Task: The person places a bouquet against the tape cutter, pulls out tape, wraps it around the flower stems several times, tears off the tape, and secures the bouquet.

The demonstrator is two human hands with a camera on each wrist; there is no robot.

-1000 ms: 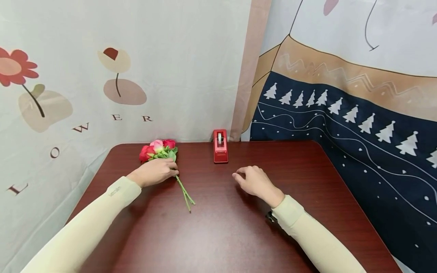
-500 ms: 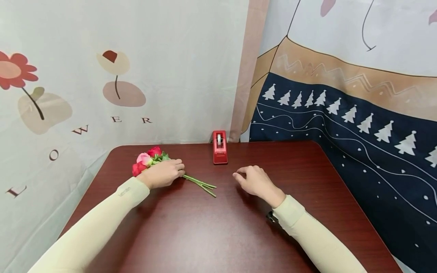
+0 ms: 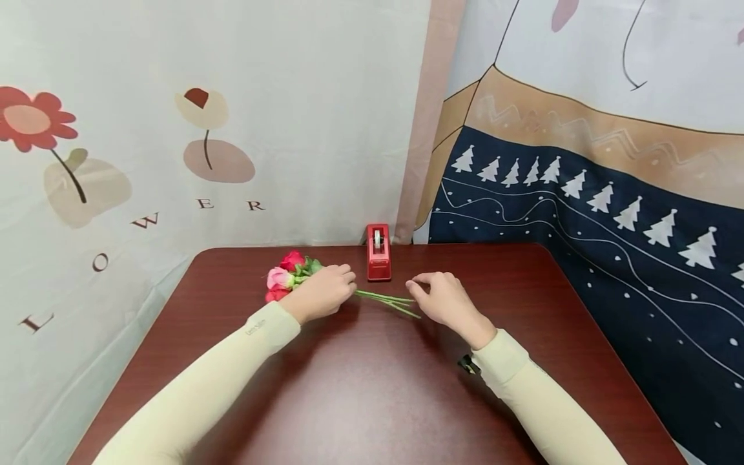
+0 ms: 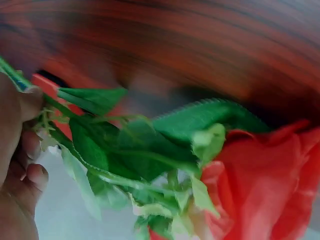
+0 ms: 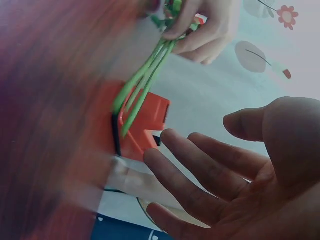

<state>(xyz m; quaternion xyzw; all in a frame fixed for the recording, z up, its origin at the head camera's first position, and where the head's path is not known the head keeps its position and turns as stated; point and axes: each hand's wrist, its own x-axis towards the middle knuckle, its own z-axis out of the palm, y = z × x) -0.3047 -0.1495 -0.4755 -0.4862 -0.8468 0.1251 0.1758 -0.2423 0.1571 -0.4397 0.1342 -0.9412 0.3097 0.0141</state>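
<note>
My left hand (image 3: pixel 327 290) grips a small bunch of roses (image 3: pixel 281 278), red and pink, by their green stems (image 5: pixel 145 82). The blooms point left and the bare stem ends reach right, toward my right hand (image 3: pixel 446 300). In the left wrist view a large red bloom (image 4: pixel 270 185) and green leaves (image 4: pixel 145 145) fill the space beyond my fingers (image 4: pixel 30 150). The right hand holds nothing; its fingers (image 5: pixel 195 185) are spread and loosely bent, with the stem ends near its fingertips in the head view.
A red tape dispenser (image 3: pixel 379 253) stands at the table's back edge, just behind the stems. The dark reddish-brown wooden table (image 3: pixel 360 400) spreads beneath both arms. Printed cloths (image 3: pixel 325 129) hang close behind and to the right of it.
My left hand has carried the roses to the right and turned them, so the stems swing from pointing toward me to pointing right. The right hand has stayed nearly in place.
</note>
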